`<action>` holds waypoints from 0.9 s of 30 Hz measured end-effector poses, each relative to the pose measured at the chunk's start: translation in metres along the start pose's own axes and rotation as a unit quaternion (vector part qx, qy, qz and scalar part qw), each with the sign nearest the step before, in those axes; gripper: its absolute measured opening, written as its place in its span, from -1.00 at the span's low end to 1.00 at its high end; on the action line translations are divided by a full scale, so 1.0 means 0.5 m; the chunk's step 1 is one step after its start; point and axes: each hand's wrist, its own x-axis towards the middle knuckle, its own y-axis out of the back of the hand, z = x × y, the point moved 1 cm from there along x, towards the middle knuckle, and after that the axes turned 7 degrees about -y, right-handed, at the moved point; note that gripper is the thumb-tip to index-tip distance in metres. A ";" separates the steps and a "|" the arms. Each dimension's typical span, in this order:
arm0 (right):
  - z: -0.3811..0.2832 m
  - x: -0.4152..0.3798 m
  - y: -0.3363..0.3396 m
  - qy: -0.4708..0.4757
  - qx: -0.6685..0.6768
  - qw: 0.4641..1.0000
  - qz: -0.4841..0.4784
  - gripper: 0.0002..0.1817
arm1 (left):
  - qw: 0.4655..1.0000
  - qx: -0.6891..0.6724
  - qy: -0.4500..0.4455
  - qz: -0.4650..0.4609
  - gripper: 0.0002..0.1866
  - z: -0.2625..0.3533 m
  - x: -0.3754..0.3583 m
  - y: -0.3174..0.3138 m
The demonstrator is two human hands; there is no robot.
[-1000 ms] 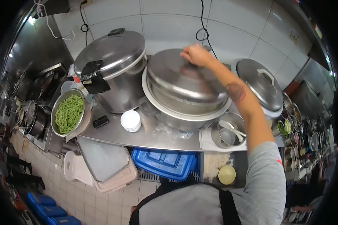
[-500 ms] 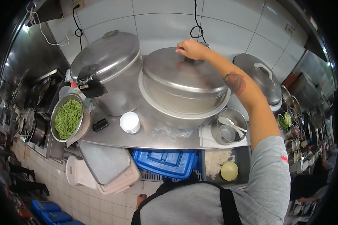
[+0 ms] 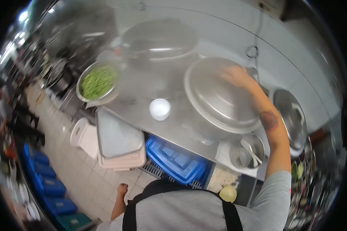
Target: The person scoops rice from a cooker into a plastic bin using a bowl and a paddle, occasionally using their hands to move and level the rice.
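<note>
My right hand [image 3: 235,76] is on top of the large metal lid [image 3: 223,92], near its knob, which my blurred fingers cover. The lid lies over the wide metal pot [image 3: 204,117] on the steel counter. Down by my side, my left hand [image 3: 122,188] hangs with its fingers curled; whether anything is in it is too small to tell. Left of the pot stand white stacked bowls [image 3: 160,109]. A metal bowl of green beans [image 3: 98,82] sits at the counter's left end, below another large lidded pot [image 3: 160,38].
To the right are a metal bowl with spoons [image 3: 247,152] and another lid [image 3: 291,117]. Below the counter are a blue lid [image 3: 176,158], a grey tray [image 3: 119,133] and a pale stool [image 3: 85,136]. People [image 3: 11,111] stand at the far left.
The lid has come down over the wide pot, with my right hand still on it. The view has turned, and my left hand and forearm show more fully.
</note>
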 end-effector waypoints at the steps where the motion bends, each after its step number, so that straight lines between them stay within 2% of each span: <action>1: -0.019 -0.003 0.026 -0.021 0.012 0.999 -0.048 -0.58 | 1.000 -0.015 0.017 0.016 -0.75 0.000 -0.031 -0.026; 2: -0.052 -0.009 0.035 0.001 0.014 0.999 -0.044 -0.58 | 0.999 -0.040 0.021 0.007 -0.76 0.006 -0.049 -0.039; 3: -0.077 -0.015 0.042 -0.034 -0.013 0.999 -0.016 -0.57 | 0.998 -0.060 0.018 -0.002 -0.76 0.023 -0.056 -0.041; 4: -0.097 -0.010 0.047 -0.076 -0.038 0.996 0.013 -0.56 | 0.999 -0.029 -0.020 -0.032 -0.76 0.036 -0.085 -0.051; 5: -0.128 0.005 0.050 -0.070 -0.034 0.997 0.019 -0.56 | 0.996 0.001 -0.060 -0.059 -0.75 0.067 -0.121 -0.052; 7: -0.229 0.030 0.063 0.058 0.067 0.983 0.160 -0.51 | 0.988 0.034 -0.098 -0.117 -0.75 0.076 -0.145 -0.083; 9: -0.347 0.051 0.078 0.151 0.067 0.956 0.244 -0.49 | 0.984 0.040 -0.097 -0.143 -0.75 0.071 -0.141 -0.092; 11: -0.456 0.085 0.091 0.220 0.076 0.925 0.301 -0.45 | 0.984 0.040 -0.091 -0.145 -0.74 0.054 -0.111 -0.091; 12: -0.501 0.111 0.089 0.220 0.078 0.926 0.298 -0.45 | 0.985 0.040 -0.090 -0.142 -0.74 0.048 -0.091 -0.084; 14: -0.569 0.168 0.081 0.272 0.039 0.876 0.398 -0.40 | 0.987 0.034 -0.094 -0.126 -0.74 0.043 -0.043 -0.062; 18: -0.632 0.254 0.052 0.218 -0.060 0.913 0.339 -0.38 | 0.996 -0.036 -0.065 -0.045 -0.73 0.054 0.060 0.000; 19: -0.637 0.261 0.047 0.215 -0.123 0.895 0.370 -0.40 | 0.996 -0.079 -0.035 -0.018 -0.73 0.063 0.083 0.015; 20: -0.638 0.267 0.048 0.210 -0.188 0.872 0.400 -0.42 | 0.983 -0.175 0.052 -0.026 -0.73 0.118 0.083 0.058; 21: -0.636 0.275 0.052 0.208 -0.194 0.873 0.397 -0.42 | 0.983 -0.176 0.049 -0.032 -0.73 0.097 0.108 0.049; 22: -0.632 0.278 0.056 0.230 -0.240 0.852 0.404 -0.45 | 0.988 -0.128 -0.052 -0.065 -0.74 0.060 0.131 0.045; 23: -0.627 0.285 0.066 0.248 -0.286 0.830 0.410 -0.47 | 0.969 0.053 -0.213 -0.115 -0.75 0.037 0.152 0.051; 24: -0.622 0.296 0.089 0.268 -0.277 0.807 0.448 -0.52 | 0.896 0.215 -0.375 -0.103 -0.75 0.006 0.174 0.052; 25: -0.618 0.303 0.122 0.255 -0.287 0.808 0.447 -0.52 | 0.975 0.022 -0.082 -0.207 -0.74 0.086 0.140 0.109; 27: -0.607 0.314 0.205 0.253 -0.150 0.884 0.362 -0.62 | 0.962 0.077 -0.120 -0.233 -0.75 0.152 0.139 0.172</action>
